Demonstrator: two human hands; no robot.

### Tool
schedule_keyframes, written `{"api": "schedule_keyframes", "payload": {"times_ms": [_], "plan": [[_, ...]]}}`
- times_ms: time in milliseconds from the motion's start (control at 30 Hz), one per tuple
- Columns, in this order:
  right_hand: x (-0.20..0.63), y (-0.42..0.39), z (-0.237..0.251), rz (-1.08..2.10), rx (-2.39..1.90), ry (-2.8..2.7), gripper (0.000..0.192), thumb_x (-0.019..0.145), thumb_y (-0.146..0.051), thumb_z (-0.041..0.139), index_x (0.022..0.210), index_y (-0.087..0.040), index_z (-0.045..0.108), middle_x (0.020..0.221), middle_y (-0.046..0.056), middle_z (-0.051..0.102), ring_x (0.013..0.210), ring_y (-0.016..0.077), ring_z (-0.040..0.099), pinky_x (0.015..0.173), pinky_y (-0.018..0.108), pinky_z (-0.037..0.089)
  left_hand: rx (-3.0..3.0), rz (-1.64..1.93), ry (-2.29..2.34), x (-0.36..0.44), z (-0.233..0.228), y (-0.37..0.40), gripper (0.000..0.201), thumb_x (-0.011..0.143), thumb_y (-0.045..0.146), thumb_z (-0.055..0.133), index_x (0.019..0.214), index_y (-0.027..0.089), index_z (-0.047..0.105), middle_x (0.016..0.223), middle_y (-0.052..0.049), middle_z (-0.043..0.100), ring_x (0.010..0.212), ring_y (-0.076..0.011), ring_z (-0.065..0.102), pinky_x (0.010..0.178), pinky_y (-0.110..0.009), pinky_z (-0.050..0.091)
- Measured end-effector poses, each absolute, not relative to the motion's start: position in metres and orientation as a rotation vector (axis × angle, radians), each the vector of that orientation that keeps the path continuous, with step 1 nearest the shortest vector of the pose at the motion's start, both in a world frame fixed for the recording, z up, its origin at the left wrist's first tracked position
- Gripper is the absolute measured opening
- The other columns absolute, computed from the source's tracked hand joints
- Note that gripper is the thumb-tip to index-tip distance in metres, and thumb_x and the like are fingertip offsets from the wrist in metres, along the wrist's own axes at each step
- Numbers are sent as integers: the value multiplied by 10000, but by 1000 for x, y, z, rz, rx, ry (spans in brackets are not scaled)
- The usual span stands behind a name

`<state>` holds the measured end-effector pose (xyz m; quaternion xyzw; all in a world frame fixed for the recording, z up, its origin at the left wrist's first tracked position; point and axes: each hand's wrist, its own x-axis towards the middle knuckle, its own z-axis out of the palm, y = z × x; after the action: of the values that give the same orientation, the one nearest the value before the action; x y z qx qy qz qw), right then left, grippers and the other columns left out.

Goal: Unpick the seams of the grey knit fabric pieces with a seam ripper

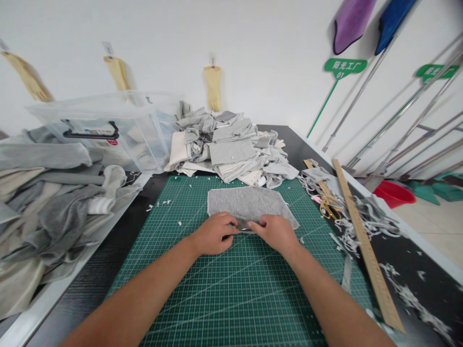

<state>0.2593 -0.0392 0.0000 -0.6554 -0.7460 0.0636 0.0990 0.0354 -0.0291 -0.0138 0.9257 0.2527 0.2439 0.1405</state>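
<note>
A grey cloth piece [249, 202] with pale edges lies on the green cutting mat [224, 294]. At its near edge, my left hand [217, 233] has its fingers closed on the cloth. Close by on the right, my right hand [277, 233] is curled, with its thumb pointing to the left. A small shiny metal tool [245, 229] shows by that thumb, between the two hands. Its kind cannot be made out, and my fingers hide part of it.
Behind the mat rises a heap of grey and cream cloth [231, 144]. More cloth [54, 207] lies left, before a clear plastic bin [144, 140]. On the right are gold-handled scissors [327, 209], a wooden ruler [365, 241] and fabric scraps [350, 236].
</note>
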Motion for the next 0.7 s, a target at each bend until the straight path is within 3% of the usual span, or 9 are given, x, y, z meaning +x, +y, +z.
{"api": "schedule_keyframes", "payload": {"times_ms": [700], "plan": [[260,-39,-2,149,-1897,-2255,508,811,-635,447,610,-208,636,566,31,624,541,145,524,504,270,209,2672,692,744,35,-13,-29,303,761,113,512,1002,202,673,1014,-63,596,936,-193,535,849,-354,436]]}}
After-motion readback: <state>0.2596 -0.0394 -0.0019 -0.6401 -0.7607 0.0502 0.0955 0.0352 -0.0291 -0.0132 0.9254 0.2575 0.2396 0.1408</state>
